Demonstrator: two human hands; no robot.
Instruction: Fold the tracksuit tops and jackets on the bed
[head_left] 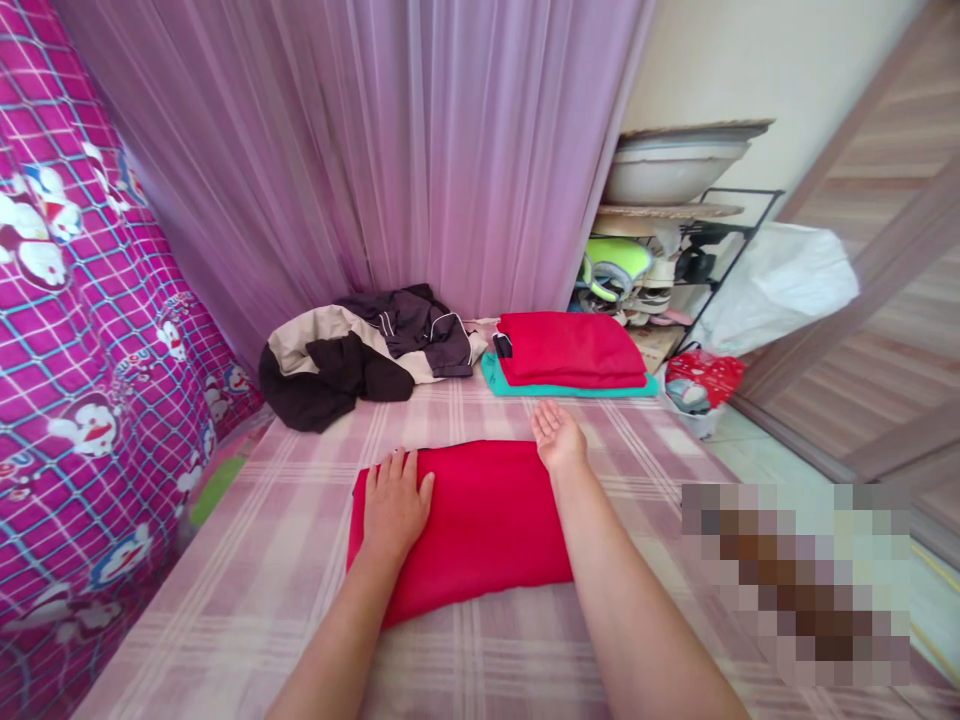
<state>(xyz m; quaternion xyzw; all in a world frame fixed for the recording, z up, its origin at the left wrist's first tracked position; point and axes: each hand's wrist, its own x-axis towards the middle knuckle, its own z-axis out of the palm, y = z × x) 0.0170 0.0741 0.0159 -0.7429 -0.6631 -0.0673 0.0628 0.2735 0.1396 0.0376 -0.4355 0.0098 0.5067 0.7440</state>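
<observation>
Resting on red cloth (487,520), left hand (395,503) meets edge.

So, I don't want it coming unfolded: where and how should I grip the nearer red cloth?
Probably the left and right edges of the nearer red cloth, coming in low from both sides and supporting it underneath: it lies flat, looks soft and folded, and might sag open if lifted one-sided.
</observation>
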